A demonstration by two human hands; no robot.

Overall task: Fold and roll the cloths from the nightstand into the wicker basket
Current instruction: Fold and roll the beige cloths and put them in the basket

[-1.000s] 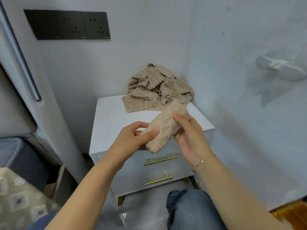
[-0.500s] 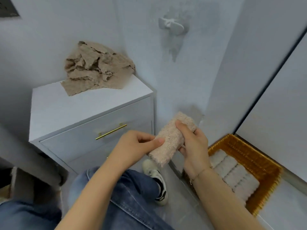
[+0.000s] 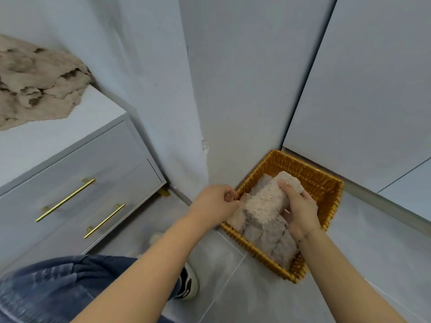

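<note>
Rolled cloth (image 3: 265, 203): coarse, nubby beige terry. Wicker basket (image 3: 326, 183): woven amber cane, slightly glossy. Nightstand (image 3: 77, 164): smooth matt grey finish; handles (image 3: 65, 199) polished brass-coloured metal. Floor (image 3: 233, 294): smooth grey tile.

I face a corner of pale blue-grey walls (image 3: 144, 54). To my left stands a white nightstand (image 3: 77, 159) with 2 drawers, each with 1 brass handle (image 3: 65, 200); a brass foot (image 3: 165, 193) shows under its right end. To my right, flat grey panels (image 3: 373, 89) meet at a dark vertical seam. The floor (image 3: 233, 287) is grey tile with thin pale joints. The light is soft and even.
</note>
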